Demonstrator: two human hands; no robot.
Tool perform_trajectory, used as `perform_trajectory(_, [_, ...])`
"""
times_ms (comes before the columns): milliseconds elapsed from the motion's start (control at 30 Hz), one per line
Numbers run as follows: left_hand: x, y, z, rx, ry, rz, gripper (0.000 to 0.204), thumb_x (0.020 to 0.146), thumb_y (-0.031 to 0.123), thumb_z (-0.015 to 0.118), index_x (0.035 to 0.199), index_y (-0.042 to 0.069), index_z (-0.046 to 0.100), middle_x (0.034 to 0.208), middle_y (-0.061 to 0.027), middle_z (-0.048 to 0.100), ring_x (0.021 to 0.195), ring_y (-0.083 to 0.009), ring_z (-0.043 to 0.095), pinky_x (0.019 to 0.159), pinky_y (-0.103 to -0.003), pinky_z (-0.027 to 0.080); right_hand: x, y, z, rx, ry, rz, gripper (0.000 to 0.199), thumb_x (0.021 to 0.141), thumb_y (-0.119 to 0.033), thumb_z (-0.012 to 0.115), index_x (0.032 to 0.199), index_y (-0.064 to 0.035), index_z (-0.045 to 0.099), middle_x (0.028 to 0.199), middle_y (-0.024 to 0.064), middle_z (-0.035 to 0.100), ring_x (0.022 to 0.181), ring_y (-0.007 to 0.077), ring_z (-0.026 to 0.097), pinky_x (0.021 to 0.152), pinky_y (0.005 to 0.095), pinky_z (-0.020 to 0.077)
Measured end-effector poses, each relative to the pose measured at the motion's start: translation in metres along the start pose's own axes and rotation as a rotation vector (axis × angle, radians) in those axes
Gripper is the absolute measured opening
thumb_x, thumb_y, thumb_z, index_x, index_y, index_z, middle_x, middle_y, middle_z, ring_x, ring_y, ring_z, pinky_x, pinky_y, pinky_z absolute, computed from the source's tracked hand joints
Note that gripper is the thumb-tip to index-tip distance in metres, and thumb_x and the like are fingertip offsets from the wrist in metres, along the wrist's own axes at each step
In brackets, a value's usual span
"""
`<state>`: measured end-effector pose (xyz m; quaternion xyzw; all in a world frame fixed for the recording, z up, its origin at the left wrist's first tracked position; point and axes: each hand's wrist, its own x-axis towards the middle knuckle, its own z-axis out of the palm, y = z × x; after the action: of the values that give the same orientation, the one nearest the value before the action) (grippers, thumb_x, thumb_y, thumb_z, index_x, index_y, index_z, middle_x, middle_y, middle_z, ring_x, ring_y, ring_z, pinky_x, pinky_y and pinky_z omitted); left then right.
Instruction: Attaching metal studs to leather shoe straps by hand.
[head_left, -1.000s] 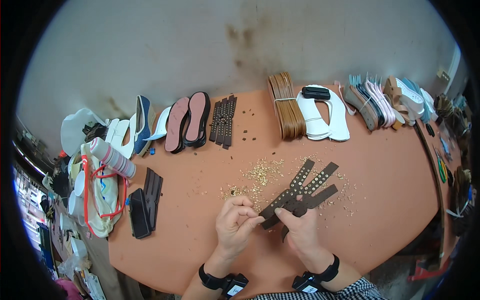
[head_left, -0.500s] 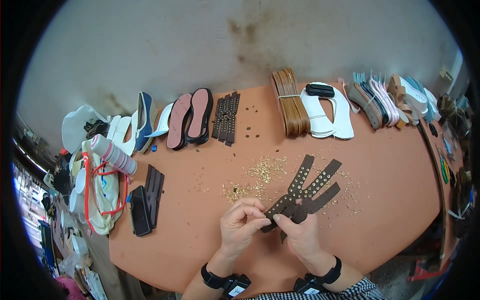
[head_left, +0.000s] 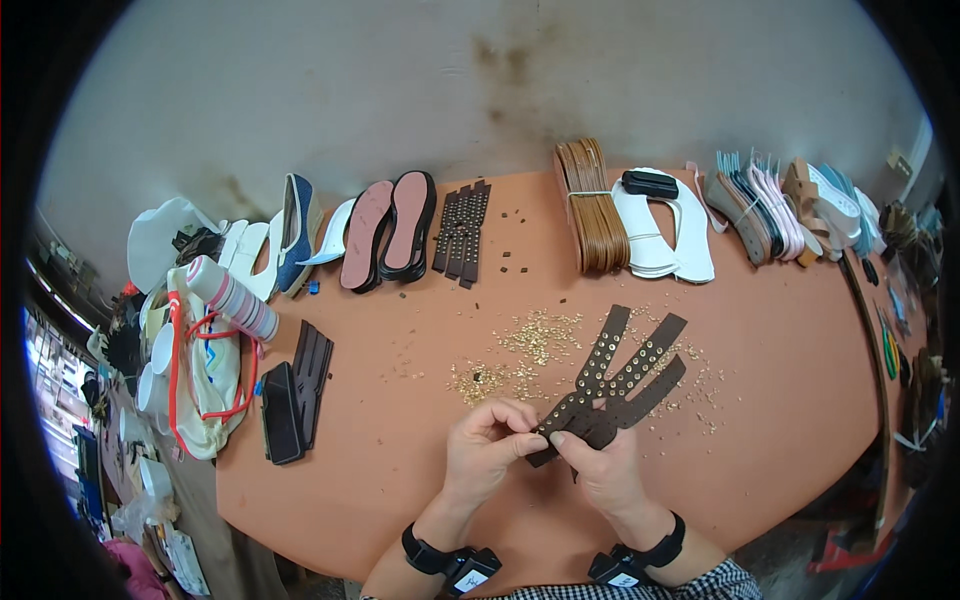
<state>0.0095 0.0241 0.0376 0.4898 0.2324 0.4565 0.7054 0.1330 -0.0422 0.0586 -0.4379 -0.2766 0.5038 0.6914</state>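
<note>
A dark brown shoe upper (head_left: 575,408), cut into several splayed straps, is held over the near middle of the table. Gold studs run in rows along two of its straps; the lower right strap shows none. My right hand (head_left: 608,475) grips its near part, thumb on top and fingers hidden beneath. At the upper's left edge, the thumb and forefinger of my left hand (head_left: 482,455) are pinched together on the strap's end. Whether a stud is between those fingertips I cannot make out. Just beyond my hands lies a scattered pile of small gold studs (head_left: 540,335).
Stacked dark strap pieces and a black case (head_left: 282,415) lie at left, near a striped cup stack (head_left: 232,297). Along the back stand pink-topped soles (head_left: 408,225), a studded upper (head_left: 462,235), a brown strip bundle (head_left: 592,210), white cut-outs (head_left: 692,240) and shoe parts (head_left: 765,205).
The whole view has shifted slightly. Both hands keep their hold on the brown upper, almost unmoved; the left fingertips stay at its left edge.
</note>
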Motion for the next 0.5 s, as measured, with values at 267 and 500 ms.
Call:
perform_trajectory(267, [0.005, -0.006, -0.011, -0.222, 0.002, -0.194, 0.026, 0.064, -0.012, 0.066, 0.07, 0.005, 0.048, 0.071, -0.0065, 0.054, 0.068, -0.0141, 0.054, 0.061, -0.025, 0.046, 0.002, 0.002, -0.001, -0.06, -0.031, -0.003, 0.014, 0.076, 0.006, 0.056, 0.088, -0.0005, 0.056, 0.081, 0.0002, 0.057, 0.072, 0.0062, 0.053, 0.063, 0.0209, 0.0442])
perform_trajectory(500, [0.005, -0.008, -0.016, -0.276, -0.023, -0.228, 0.028, 0.062, -0.014, 0.066, 0.07, 0.006, 0.048, 0.071, -0.007, 0.055, 0.065, -0.0144, 0.055, 0.058, -0.024, 0.048, 0.004, 0.005, -0.006, 0.036, -0.065, 0.104, 0.013, 0.076, 0.006, 0.058, 0.087, -0.0012, 0.056, 0.08, -0.0006, 0.057, 0.07, 0.0062, 0.053, 0.062, 0.0205, 0.0438])
